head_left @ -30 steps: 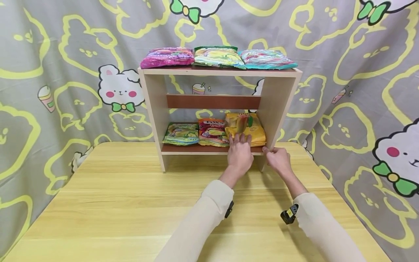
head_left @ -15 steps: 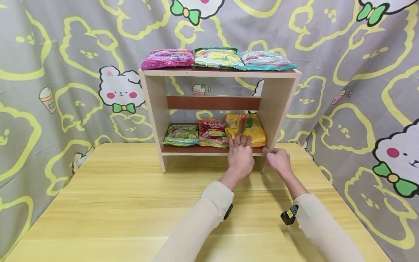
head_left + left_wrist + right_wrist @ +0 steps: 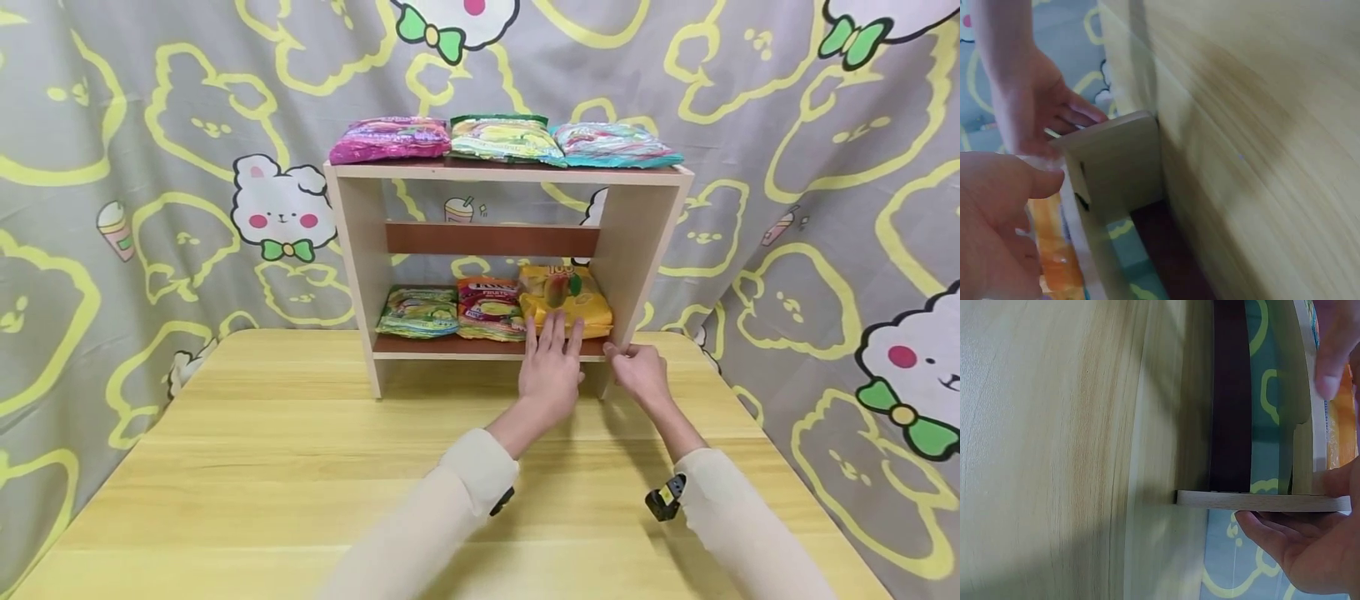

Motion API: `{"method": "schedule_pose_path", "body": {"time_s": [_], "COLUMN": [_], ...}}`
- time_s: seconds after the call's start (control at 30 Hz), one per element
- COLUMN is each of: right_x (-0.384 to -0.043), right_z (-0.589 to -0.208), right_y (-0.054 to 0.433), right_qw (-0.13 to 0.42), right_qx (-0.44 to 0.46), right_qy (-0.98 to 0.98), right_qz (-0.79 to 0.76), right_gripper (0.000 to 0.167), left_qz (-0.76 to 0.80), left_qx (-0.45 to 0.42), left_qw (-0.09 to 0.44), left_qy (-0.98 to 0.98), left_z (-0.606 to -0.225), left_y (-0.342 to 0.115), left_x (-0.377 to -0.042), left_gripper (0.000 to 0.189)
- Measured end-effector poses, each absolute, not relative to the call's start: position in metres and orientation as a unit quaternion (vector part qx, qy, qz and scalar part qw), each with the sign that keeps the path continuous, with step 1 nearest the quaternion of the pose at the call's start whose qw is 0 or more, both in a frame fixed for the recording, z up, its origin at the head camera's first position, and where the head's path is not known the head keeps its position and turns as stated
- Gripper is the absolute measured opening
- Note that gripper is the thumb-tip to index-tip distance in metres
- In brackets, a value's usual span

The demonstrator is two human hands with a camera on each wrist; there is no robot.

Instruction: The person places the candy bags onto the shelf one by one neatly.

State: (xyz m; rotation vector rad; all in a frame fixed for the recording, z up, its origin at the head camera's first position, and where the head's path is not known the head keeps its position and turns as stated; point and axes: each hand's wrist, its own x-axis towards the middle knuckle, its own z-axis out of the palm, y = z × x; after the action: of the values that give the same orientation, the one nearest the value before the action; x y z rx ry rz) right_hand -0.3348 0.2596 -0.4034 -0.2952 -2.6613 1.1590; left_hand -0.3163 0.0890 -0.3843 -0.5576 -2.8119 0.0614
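My left hand (image 3: 550,375) is in front of the lower shelf board, its fingers straight and spread over the front of a yellow candy bag (image 3: 573,304) with a mango picture. My right hand (image 3: 640,371) grips the right side panel (image 3: 1260,501) of the small wooden shelf (image 3: 510,172); in the right wrist view the thumb lies on the inner side and the fingers on the outer side. Left of the yellow bag, a red and orange fruit candy bag (image 3: 489,308) and a green candy bag (image 3: 418,312) lean back on the lower board.
On the shelf's top lie a purple bag (image 3: 390,139), a green and yellow bag (image 3: 506,139) and a teal bag (image 3: 617,145). The shelf stands at the back of a wood-grain table (image 3: 225,467). A grey cartoon curtain (image 3: 180,142) hangs behind and at both sides.
My left hand has drawn back slightly toward me from the yellow bag, its fingers straighter. My right hand keeps its grip on the side panel. The head view has tilted slightly.
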Motion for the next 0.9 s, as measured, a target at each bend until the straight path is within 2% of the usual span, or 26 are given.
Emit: {"method": "schedule_pose_path", "body": {"time_s": [0.1,0.23,0.33,0.47,0.77,0.9], "right_x": [-0.334,-0.335,-0.336,-0.336,-0.336,-0.335], "right_z": [-0.402,-0.4,-0.401,-0.403,-0.405,-0.406], "right_y": [0.261,0.263,0.263,0.262,0.26,0.259], "right_qw": [0.116,0.122,0.119,0.114,0.107,0.11], "right_qx": [-0.099,-0.099,-0.099,-0.101,-0.108,-0.102], "right_qy": [-0.906,-0.906,-0.907,-0.907,-0.907,-0.908], "right_qz": [0.396,0.393,0.392,0.394,0.394,0.392], "right_gripper": [0.055,0.054,0.054,0.054,0.055,0.054], "left_qz": [-0.017,-0.071,-0.113,-0.164,-0.23,-0.261], "left_qx": [-0.226,-0.271,-0.29,-0.295,-0.251,-0.217], "left_qw": [0.194,0.288,0.321,0.302,0.247,0.237], "left_qy": [-0.954,-0.916,-0.895,-0.892,-0.907,-0.91], "left_z": [-0.381,-0.377,-0.378,-0.389,-0.424,-0.442], "left_y": [0.08,0.064,0.05,0.027,-0.044,-0.072], "left_x": [-0.313,-0.309,-0.306,-0.305,-0.299,-0.3], "left_gripper": [0.076,0.057,0.04,0.025,0.042,0.037]}}
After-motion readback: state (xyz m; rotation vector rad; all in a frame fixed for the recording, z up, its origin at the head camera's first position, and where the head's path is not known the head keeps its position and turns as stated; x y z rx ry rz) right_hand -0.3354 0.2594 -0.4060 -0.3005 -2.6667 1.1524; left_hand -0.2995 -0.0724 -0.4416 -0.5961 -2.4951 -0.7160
